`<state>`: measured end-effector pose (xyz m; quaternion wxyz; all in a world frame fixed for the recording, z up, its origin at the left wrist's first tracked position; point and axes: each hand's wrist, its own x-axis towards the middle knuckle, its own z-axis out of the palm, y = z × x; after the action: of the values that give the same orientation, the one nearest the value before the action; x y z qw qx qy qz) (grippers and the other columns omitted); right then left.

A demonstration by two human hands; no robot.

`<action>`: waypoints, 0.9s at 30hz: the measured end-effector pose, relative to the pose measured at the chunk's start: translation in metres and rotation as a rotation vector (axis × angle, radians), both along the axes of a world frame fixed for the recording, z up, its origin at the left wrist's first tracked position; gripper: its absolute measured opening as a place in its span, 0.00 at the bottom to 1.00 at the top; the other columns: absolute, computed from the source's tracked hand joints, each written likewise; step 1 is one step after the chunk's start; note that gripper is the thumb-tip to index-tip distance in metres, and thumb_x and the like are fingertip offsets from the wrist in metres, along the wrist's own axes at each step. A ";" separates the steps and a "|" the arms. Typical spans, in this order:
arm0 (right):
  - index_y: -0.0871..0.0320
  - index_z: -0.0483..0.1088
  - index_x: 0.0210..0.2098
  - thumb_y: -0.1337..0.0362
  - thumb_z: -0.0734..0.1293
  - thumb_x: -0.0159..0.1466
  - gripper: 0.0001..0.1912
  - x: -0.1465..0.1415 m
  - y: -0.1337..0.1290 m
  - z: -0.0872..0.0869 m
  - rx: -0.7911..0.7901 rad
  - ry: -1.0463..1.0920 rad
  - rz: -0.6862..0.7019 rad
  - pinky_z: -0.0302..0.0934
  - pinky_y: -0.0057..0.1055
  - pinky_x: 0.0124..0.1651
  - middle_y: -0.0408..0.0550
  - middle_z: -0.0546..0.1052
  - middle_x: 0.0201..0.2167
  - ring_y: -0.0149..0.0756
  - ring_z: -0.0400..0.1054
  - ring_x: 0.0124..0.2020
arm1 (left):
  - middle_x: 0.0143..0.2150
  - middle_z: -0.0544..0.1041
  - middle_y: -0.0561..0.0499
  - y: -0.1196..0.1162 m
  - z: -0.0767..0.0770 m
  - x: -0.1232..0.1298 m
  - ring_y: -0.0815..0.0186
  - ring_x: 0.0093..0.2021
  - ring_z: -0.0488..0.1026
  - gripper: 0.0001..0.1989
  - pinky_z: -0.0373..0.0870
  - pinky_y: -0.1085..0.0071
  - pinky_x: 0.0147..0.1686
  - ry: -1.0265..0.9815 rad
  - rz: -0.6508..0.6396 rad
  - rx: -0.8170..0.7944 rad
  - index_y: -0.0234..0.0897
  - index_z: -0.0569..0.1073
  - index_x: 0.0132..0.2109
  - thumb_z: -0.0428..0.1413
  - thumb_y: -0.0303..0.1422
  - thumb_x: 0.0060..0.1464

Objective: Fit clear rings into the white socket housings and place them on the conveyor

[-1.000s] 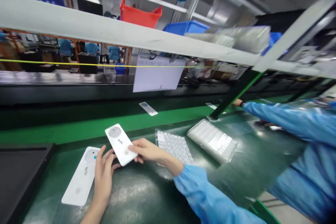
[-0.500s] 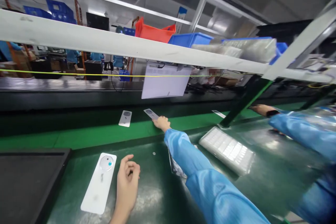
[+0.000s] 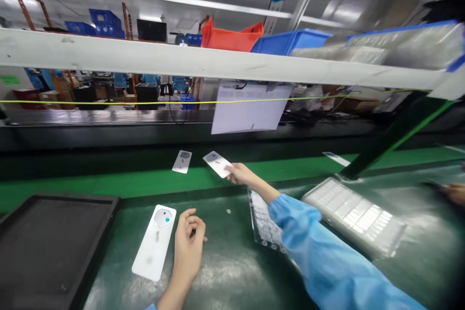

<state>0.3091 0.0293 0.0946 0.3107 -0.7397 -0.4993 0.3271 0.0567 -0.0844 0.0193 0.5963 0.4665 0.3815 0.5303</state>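
Over the green strip behind the workbench, I saw on my remote feed the right hand pinching a held phone back cover by its near end. It lay forward and left of that grip, long axis slanting away leftward, camera ring farthest from the fingers; I could not tell whether it touched the strip. The left hand, loosely curled and apparently empty, was farther from it, just beside a blue-dotted back cover.

I see a long white shelf beam above a glossy dark-green worktop. Orange metal racking stands beyond.
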 end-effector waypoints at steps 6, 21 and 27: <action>0.59 0.65 0.41 0.34 0.63 0.63 0.32 -0.071 -0.118 -0.040 0.037 0.403 0.393 0.51 0.24 0.18 0.46 0.75 0.23 0.30 0.63 0.16 | 0.51 0.76 0.37 0.001 0.004 -0.004 0.52 0.50 0.76 0.28 0.77 0.63 0.41 -0.046 0.028 -0.061 0.33 0.70 0.56 0.59 0.50 0.59; 0.58 0.76 0.38 0.54 0.62 0.73 0.16 -0.069 -0.166 -0.061 0.437 0.170 0.387 0.56 0.28 0.25 0.45 0.76 0.25 0.33 0.66 0.23 | 0.47 0.81 0.35 -0.010 0.024 -0.009 0.51 0.39 0.82 0.36 0.77 0.66 0.33 0.060 -0.084 -0.249 0.30 0.70 0.59 0.68 0.43 0.47; 0.57 0.77 0.45 0.64 0.63 0.73 0.10 -0.080 -0.175 -0.058 0.718 0.068 0.388 0.56 0.28 0.23 0.44 0.74 0.26 0.30 0.63 0.21 | 0.36 0.82 0.40 -0.013 0.021 -0.009 0.55 0.36 0.80 0.19 0.76 0.67 0.35 0.228 -0.127 -0.170 0.30 0.81 0.40 0.65 0.43 0.50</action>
<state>0.2294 -0.1458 0.0364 0.4980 -0.4650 -0.7016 0.2088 0.0477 -0.0978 0.0400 0.6188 0.4946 0.4601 0.4010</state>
